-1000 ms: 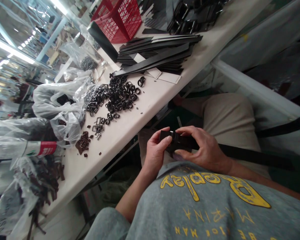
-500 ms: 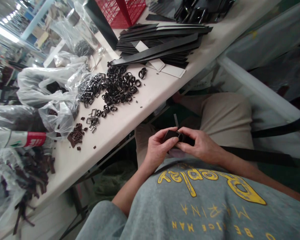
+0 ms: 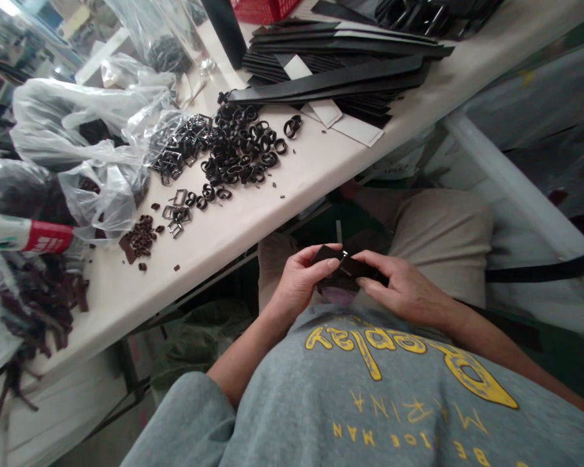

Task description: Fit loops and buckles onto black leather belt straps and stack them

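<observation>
In front of my shirt, a black belt strap (image 3: 327,253) runs between both hands. A small shiny metal buckle (image 3: 344,257) shows at its middle, between my fingertips. My left hand (image 3: 299,277) is closed on the strap's left part, thumb on top and fingers behind. My right hand (image 3: 403,285) grips the dark strap on the other side of the buckle, thumb below and index finger above. Its palm hides part of the strap. Dark strap-like material shows beyond the right forearm, but I cannot tell whether it belongs to the same belt.
On the white table (image 3: 238,227) lie a heap of black belt loops (image 3: 238,146), metal buckles (image 3: 178,152), small brown pieces (image 3: 141,239) and stacked black straps (image 3: 331,65). Plastic bags (image 3: 92,130) stand at the left. A red basket (image 3: 267,8) sits behind. A pale bar (image 3: 516,181) slants at the right.
My right hand has shifted slightly right, away from the left, and the buckle between them shows more clearly. The camera view has tilted, so the table items sit higher in view.
</observation>
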A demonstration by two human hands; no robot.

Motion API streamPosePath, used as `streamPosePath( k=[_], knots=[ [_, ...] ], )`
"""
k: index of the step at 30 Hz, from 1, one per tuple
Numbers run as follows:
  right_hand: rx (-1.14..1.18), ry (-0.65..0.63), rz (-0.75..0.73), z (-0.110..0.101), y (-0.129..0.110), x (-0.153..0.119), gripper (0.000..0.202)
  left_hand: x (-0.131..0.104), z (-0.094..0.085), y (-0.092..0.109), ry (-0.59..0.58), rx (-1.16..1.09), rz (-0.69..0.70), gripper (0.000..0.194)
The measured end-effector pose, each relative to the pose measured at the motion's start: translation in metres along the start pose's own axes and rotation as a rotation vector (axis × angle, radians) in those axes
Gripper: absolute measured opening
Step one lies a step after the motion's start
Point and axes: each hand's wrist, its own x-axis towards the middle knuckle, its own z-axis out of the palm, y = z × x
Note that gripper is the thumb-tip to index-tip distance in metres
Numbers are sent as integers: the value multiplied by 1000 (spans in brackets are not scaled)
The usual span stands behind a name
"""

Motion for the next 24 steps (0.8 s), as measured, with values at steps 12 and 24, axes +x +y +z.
streamPosePath(
  k=[12,24],
  knots=[
    [188,-93,69,2,-2,6,25,-7,6,0,-51,23,19,34],
    [156,-135,116,7,-6,10,35,-6,4,-4,-112,-7,17,35]
  ],
)
